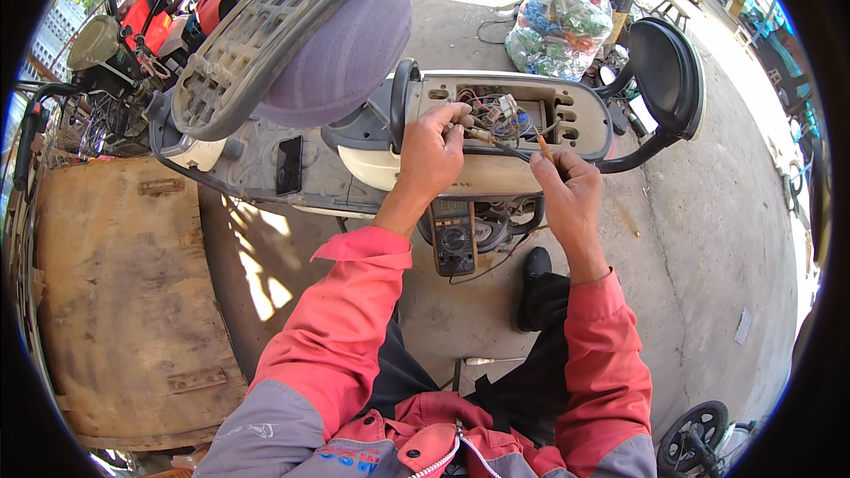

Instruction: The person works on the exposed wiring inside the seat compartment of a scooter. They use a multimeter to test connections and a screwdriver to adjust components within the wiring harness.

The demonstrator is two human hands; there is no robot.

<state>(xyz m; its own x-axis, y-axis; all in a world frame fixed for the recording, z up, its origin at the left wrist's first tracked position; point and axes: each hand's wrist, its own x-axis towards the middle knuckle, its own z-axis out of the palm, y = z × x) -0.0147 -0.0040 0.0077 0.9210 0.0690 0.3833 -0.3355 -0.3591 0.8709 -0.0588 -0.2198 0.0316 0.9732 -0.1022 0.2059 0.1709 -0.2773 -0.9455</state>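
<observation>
Both hands are at the open compartment point(440, 93) of a cream electric scooter point(372, 166), over a tangle of wires point(501, 115). My left hand point(434, 152) pinches at the left end of that tangle; whatever lies between its fingertips is too small to make out. In my right hand point(571, 199) is a slim orange-brown test probe point(544, 147), its tip toward the wires at the compartment's near edge. Below the scooter's side hangs a multimeter point(453, 239) with a dark face and a round dial, and a thin black lead runs from it.
The scooter's seat point(266, 40) is tipped up at left. A phone point(289, 165) lies on the footboard. The padded backrest point(666, 75) stands at right, behind it a clear bag point(560, 26) of scraps. A wooden board point(124, 301) fills the left; a screwdriver point(482, 360) lies between my feet.
</observation>
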